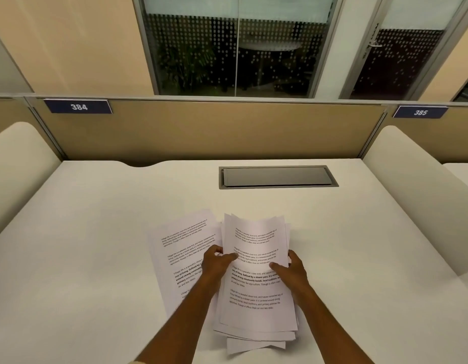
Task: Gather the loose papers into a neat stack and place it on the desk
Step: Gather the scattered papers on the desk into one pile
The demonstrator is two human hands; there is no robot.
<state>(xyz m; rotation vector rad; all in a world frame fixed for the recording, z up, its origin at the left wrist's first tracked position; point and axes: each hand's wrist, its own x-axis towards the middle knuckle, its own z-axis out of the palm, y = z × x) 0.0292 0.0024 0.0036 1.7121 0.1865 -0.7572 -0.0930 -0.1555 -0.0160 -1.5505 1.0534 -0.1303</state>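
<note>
A ragged bundle of printed white papers (255,292) stands between my hands near the front middle of the white desk (96,245). Its sheets are uneven, with corners sticking out at the bottom. My left hand (217,261) grips the bundle's left edge, thumb on the top sheet. My right hand (290,271) grips the right edge, thumb also on top. The upper part of the bundle curls up off the desk. Loose printed sheets (183,248) lie flat on the desk to the left, partly under the bundle and my left forearm.
A grey cable hatch (278,176) is set into the desk behind the papers. A tan partition (214,130) with number plates 384 (78,106) and 385 (420,112) closes the back. Cream side dividers (20,158) rise at left and right.
</note>
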